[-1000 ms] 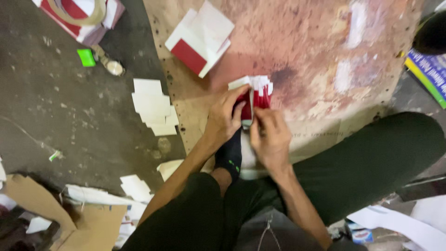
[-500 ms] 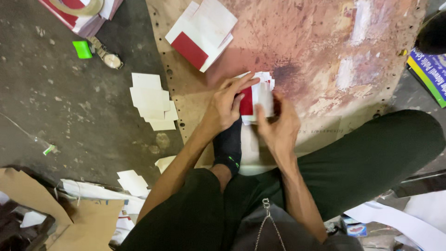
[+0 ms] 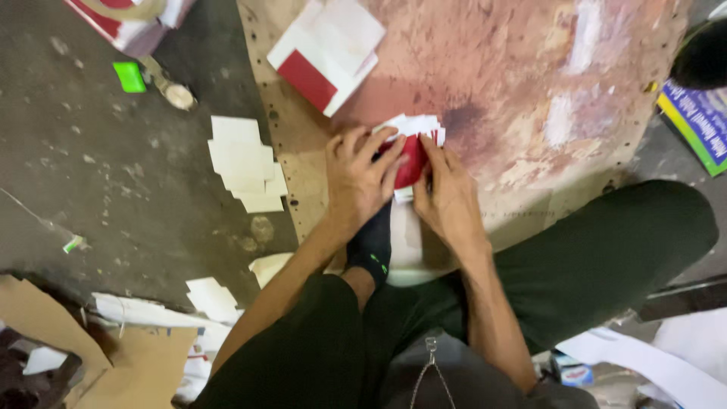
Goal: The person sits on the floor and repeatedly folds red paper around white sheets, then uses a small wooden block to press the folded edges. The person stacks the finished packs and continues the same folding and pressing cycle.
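I am sitting on the floor, looking down past my dark trousers at a worn wooden board (image 3: 530, 98) with reddish stains. Both my hands meet at its near edge, just beyond my black-socked foot (image 3: 372, 246). My left hand (image 3: 360, 182) is spread, fingers curled over the left side of a small red and white card piece (image 3: 413, 155), pressing and gripping it. My right hand (image 3: 447, 197) pinches the same piece from the right, thumb and fingers closed on its edge. The piece lies directly between the two hands, touching both, so neither is nearer. Its long axis seems to run away from me, tilted slightly right, with white edges fanning out at the far end; my fingers hide much of it.

Further up the board lies a stack of flat white and red cards (image 3: 326, 53). On the dark concrete to my left sits a loose pile of white paper pieces (image 3: 244, 163), and torn cardboard (image 3: 98, 356) lies near my left knee.
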